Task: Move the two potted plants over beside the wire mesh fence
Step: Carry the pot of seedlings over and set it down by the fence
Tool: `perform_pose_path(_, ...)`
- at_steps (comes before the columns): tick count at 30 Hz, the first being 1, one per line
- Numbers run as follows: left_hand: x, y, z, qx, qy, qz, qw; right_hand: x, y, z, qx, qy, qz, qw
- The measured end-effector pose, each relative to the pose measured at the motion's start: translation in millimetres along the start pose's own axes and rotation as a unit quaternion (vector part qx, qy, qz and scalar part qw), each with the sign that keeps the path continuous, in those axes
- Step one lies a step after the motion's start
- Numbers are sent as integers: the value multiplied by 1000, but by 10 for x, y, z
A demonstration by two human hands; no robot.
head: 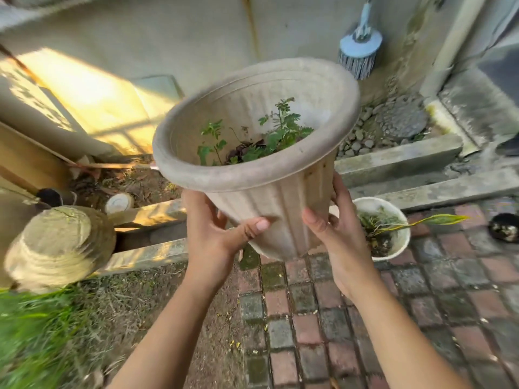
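Both hands hold the large beige pot [261, 153] off the ground, above the boundary between the brick paving [393, 318] and the bare soil. The pot is tilted, with its wide rolled rim facing the camera and its narrow base pointing down and away. Small green seedlings [269, 136] and dark leaf litter show inside it.

The left hand [216, 234] wraps the lower left wall of the pot, with the thumb pressed across the ribbed front. The right hand [337, 234] wraps the lower right wall, fingers behind the pot and thumb on the near face. Both hands are closed on the pot body near its base.

A second plant, in a small white pot [390, 231], stands on the paving just right of the right hand, near the paving's far edge. One long yellow-edged leaf [438, 220] extends from it to the right.

A concrete kerb [398, 158] borders the paving on the far side. A blue brush [359, 51] leans against the wall [196, 37] beyond. A blurred overturned pot [59, 245] lies at the left, beside grass [36, 338].
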State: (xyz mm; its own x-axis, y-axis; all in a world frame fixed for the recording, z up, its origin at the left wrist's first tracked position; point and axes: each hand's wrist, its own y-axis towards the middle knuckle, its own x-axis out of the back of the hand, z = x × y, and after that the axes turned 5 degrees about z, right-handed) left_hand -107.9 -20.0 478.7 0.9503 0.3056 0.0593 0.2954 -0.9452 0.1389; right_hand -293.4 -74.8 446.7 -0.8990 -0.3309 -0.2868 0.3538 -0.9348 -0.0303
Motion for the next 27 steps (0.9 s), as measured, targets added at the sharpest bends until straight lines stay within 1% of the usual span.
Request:
perform_pose_path(2, -130, 14, -705, 6, -18, -3, 1000, -84, -166, 743, 4, -4, -6, 1000)
perform_pose_path(5, -358, 19, -1738, 16, -18, 18, 1000, -149, -423, 1749, 8, -3, -15, 1000)
perform_pose_path(7, -501, -16, -2352, 11, -7, 31, 999, -171, -602, 2329, 21, -13, -23, 999)
perform_pose_path(9, -614, -60, -2842, 4, -17, 42, 999, -195, -778, 2845, 37, -34, -48, 998)
perform_pose_path(12, -823, -108, -3453, -51, -21, 68, 996, -184, -1029, 3491, 70, -65, -93, 991)
perform_pose_path(15, -1100, -133, -3989, -94, -20, 89, 991, -142, -1252, 3994, 125, -45, -121, 984)
perform_pose_path(18, -1351, -120, -4366, -115, -78, 110, 984, -87, -1470, 4434, 175, -53, -146, 972)
perform_pose_path(20, -1512, -87, -4537, -142, -107, 138, 974, -66, -1661, 4659, 202, -73, -164, 963)
perform_pose_path(21, -1583, -69, -4604, -162, -116, 157, 967, -74, -1758, 4739, 214, -89, -183, 955)
perform_pose_path(23, -1735, -77, -4766, -197, -139, 210, 948, -130, -1974, 4847, 243, -98, -253, 931)
perform_pose_path(25, -1889, -150, -4907, -221, -161, 271, 923, -220, -2204, 4938, 278, -101, -331, 896)
perform_pose_path(27, -2032, -287, -5009, -243, -184, 341, 889, -293, -2461, 5008, 306, -117, -410, 851)
